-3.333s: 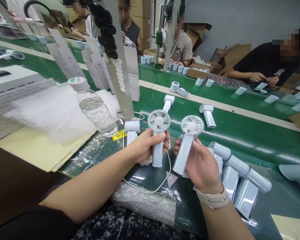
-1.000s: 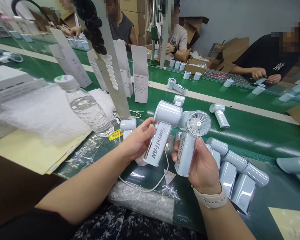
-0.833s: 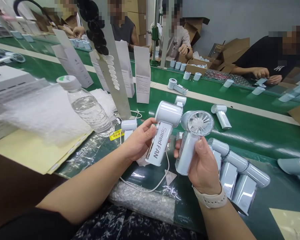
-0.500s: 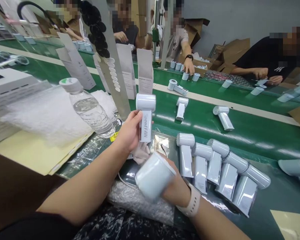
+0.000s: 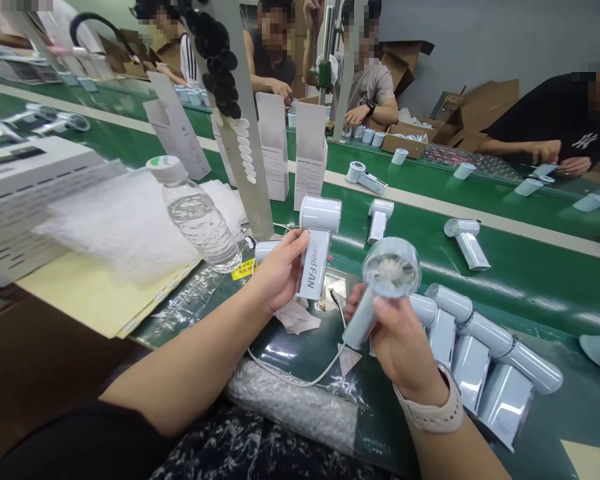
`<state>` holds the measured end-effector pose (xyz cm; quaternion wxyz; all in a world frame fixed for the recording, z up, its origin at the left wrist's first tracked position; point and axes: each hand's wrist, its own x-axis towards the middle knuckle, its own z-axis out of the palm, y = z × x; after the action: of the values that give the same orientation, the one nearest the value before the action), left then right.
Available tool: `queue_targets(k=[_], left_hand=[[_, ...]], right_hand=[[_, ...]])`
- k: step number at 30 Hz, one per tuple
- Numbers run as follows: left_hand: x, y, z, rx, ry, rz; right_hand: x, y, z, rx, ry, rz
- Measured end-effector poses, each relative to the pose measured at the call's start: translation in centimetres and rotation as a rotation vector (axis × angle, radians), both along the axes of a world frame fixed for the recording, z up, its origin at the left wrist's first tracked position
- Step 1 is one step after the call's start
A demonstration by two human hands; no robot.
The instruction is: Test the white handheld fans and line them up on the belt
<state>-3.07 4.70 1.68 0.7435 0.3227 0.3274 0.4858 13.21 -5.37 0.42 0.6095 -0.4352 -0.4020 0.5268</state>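
Upright in my left hand (image 5: 280, 270) is a pale blue handheld fan (image 5: 320, 217), the lettering "FAN" showing on its handle. My right hand (image 5: 400, 333) grips a second handheld fan (image 5: 391, 267) by the handle, its round grille turned up towards me. Just right of that hand, several similar fans (image 5: 497, 333) lie in a row, some hidden behind my hand and wrist. A white cable (image 5: 300, 383) loops over the table below both hands. Between them lies a crumpled pale cloth (image 5: 297, 317).
A water bottle (image 5: 200, 220) leans beside a metal post (image 5: 253, 133), near plastic bags (image 5: 115, 227). White boxes (image 5: 310, 160) stand behind. More fans (image 5: 380, 220) lie on the green conveyor (image 5: 420, 240). Bubble wrap (image 5: 295, 407) lies in front of me. Several co-workers sit across.
My right hand has moved right and up, turning its fan from a blurred, tilted position to grille up. My left hand still holds its fan. The whole view has shifted slightly.
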Motion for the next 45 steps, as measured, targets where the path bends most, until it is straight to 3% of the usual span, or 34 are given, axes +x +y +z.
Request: queue_targets(k=[3,7,13,21,27,29,32,36,39,42,45], left_hand=[[0.0,-0.2,0.0,0.005,-0.018,-0.054],[0.0,-0.6,0.1,0.061,0.002,-0.123],[0.1,-1.2,0.2,0.133,0.044,-0.221],[0.0,-1.7,-0.2,0.117,0.082,-0.24],[-0.1,-1.7,0.0,0.153,0.092,-0.258],[-0.3,-1.7,0.2,0.229,0.128,-0.274],[-0.6,-1.8,0.7,0.473,0.282,-0.254],[-0.9,-1.9,1.0,0.872,0.399,-0.188],[-1.0,-1.8,0.9,1.076,0.498,-0.104],[-1.1,-1.7,1.1,1.178,0.564,-0.045],[-1.3,-1.8,1.4,1.067,0.599,-0.078]], right_hand=[[0.6,0.4,1.3,-0.105,0.238,-0.035],[0.4,0.6,1.8,-0.091,0.329,-0.052],[0.9,0.8,1.2,-0.067,0.318,-0.108],[0.4,0.7,1.5,-0.024,0.318,-0.09],[0.8,0.7,0.6,0.021,0.166,-0.114],[1.2,0.5,0.1,0.061,0.063,-0.126],[1.9,0.0,0.0,0.129,-0.208,-0.169],[2.6,-0.7,1.1,0.371,-0.54,-0.123],[2.6,-0.7,1.7,0.515,-0.608,-0.066],[2.5,-0.5,1.3,0.507,-0.529,-0.006],[3.0,-0.6,0.6,0.445,-0.55,-0.017]])
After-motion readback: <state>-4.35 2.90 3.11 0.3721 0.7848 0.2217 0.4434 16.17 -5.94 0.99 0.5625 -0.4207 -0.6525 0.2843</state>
